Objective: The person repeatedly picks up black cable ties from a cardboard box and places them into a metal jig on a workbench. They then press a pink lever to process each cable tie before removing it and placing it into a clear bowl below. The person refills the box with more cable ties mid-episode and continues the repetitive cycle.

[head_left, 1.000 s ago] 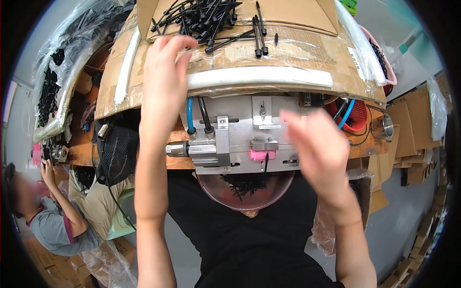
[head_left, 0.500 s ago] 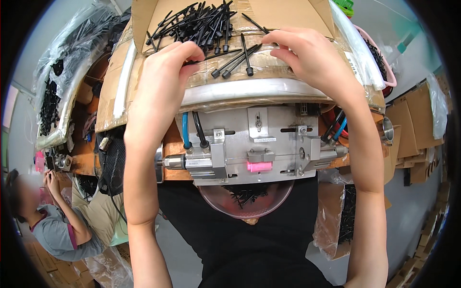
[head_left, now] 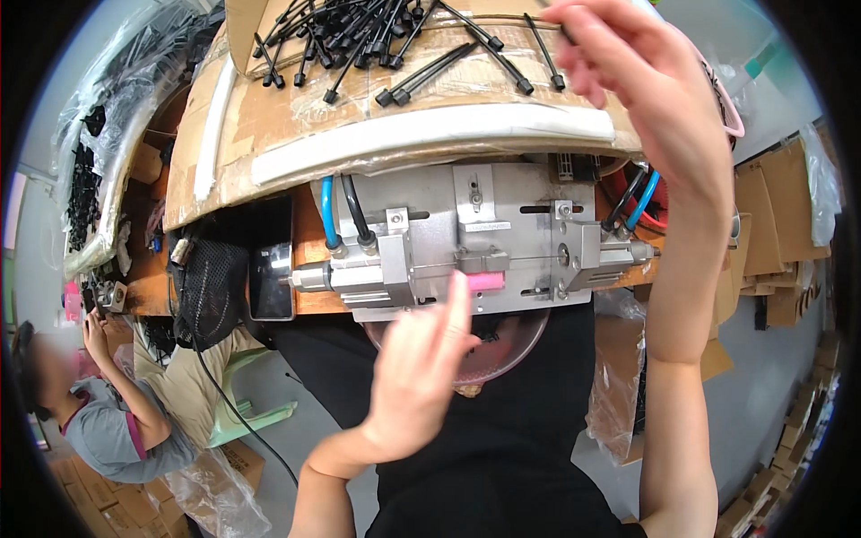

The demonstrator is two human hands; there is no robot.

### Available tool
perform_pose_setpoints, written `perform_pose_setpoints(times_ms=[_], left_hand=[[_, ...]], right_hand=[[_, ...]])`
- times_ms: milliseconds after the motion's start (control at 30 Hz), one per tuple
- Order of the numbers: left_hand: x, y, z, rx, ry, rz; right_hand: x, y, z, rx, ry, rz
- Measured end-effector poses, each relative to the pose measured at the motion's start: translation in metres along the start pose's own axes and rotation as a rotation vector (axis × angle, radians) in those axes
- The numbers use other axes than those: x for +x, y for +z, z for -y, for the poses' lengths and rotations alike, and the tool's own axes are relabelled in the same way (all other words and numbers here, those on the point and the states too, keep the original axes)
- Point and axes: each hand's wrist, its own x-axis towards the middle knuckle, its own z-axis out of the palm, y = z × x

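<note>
Cardboard [head_left: 242,134] bears black rods [head_left: 360,40] — left hand [head_left: 411,377] partly hides the bowl [head_left: 507,355].

– Where has the left hand [head_left: 414,381] gone?
– From beyond the pink block [head_left: 489,282] to its near side, index fingertip [head_left: 459,285] now at its left end.
– And the right hand [head_left: 641,85]?
– Shifted farther right of the block.

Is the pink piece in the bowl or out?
Out: the pink piece shows against the metal plate, clear of the bowl.
</note>
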Motion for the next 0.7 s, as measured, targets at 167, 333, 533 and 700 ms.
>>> perform_pose_setpoints(times_ms=[167,333,533,700], left_hand=[[-0.012,0.043,-0.009,0.202,-0.013,0.108],[-0.009,0.048,-0.008,0.232,0.016,0.112],[-0.007,0.046,-0.008,0.141,-0.060,0.148],[0.024,0.010,-0.005,0.005,-0.049,0.072]], right_hand=[[-0.045,-0.026,0.005,0.142,-0.218,-0.078],[-0.083,-0.039,0.006,0.036,-0.347,-0.118],[-0.133,-0.004,-0.013,-0.070,-0.326,-0.294],[-0.187,0.043,-0.057,-0.394,-0.226,-0.047]])
